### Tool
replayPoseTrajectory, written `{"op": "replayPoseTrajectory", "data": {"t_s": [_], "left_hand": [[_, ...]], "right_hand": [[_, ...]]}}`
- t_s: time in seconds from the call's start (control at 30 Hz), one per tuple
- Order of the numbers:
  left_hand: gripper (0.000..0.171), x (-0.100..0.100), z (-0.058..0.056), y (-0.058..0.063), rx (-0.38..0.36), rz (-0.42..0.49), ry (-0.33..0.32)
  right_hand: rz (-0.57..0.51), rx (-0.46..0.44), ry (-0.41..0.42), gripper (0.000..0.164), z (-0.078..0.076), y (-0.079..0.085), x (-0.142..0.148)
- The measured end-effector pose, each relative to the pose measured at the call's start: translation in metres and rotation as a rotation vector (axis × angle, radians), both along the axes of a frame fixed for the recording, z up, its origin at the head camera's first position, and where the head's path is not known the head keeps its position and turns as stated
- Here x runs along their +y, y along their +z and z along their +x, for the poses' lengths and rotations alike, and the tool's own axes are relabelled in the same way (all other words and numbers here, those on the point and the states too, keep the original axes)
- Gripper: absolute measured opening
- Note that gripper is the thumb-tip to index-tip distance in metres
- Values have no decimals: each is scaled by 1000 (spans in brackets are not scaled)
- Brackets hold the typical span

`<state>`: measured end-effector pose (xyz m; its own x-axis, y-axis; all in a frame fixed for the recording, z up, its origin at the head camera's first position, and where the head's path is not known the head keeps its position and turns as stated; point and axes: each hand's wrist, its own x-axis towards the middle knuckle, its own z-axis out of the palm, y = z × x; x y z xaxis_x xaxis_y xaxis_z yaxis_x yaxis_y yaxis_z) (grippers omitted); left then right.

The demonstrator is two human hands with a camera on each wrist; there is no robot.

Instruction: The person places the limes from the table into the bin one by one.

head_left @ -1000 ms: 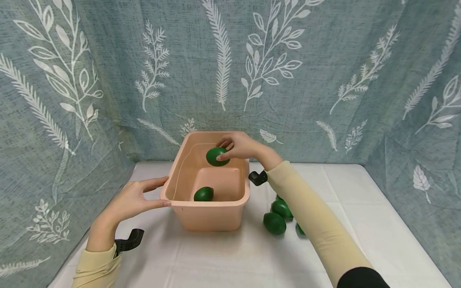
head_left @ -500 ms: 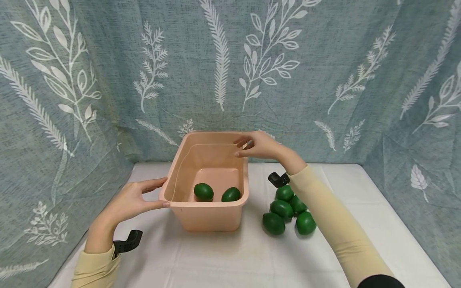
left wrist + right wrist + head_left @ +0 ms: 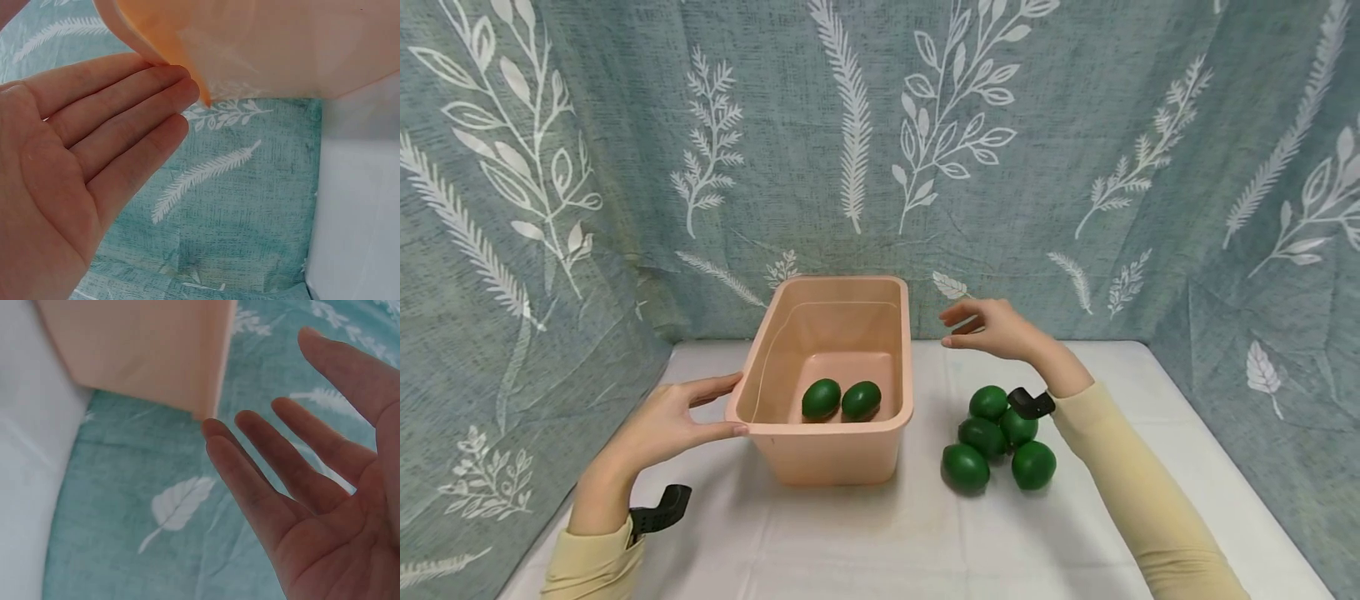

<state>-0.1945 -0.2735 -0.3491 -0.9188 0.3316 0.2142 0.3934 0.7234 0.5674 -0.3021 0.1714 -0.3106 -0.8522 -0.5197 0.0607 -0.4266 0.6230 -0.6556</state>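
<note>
A peach-coloured plastic tub (image 3: 823, 454) stands left of centre on the table in the head view. Two glossy dark green oval fruits, a left one (image 3: 822, 399) and a right one (image 3: 861, 401), lie side by side inside it; they look like limes or small avocados. My left hand (image 3: 662, 425) touches the tub's near left corner, thumb and fingers apart; the left wrist view shows straight fingers (image 3: 134, 119) against the rim. To the tub's right, my right hand (image 3: 996, 329) hangs above the table with loosely bent fingers and nothing in it.
Several more such green fruits (image 3: 1033, 465) are piled on the white-covered table (image 3: 880, 542), right of the tub and nearer than my right hand. A blue-green leaf-patterned cloth (image 3: 820, 167) hangs behind and at both sides.
My right hand let go of a green fruit inside the tub, then moved right, out past the rim. That fruit now lies beside the other one. My left hand stays at the corner.
</note>
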Motion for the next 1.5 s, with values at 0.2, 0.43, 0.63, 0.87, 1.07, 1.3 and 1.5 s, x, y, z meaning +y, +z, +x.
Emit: {"op": "replayPoseTrajectory", "data": {"t_s": [0.2,0.43,0.63,0.87,1.07,1.3,1.5], "left_hand": [[70,1,-1,1,-13,-1,3],[70,1,-2,1,-16,-3,-3],[69,2,-2,2,-3,-7,2],[70,2,-2,3,-15,-9,1],[70,1,-2,6,-30,0,-7],[70,2,0,5,-16,-7,-2],[69,2,-1,5,-6,-11,-8]], "right_hand": [[-12,-5,-17,50,10,-17,24],[-8,15,-56,48,23,-38,49],[-26,10,-69,47,39,-55,69],[-31,-5,-100,47,64,-72,90],[-37,-5,-116,47,78,-88,104],[-67,-49,-117,50,92,-106,115],[-84,-68,-94,52,99,-120,121]]}}
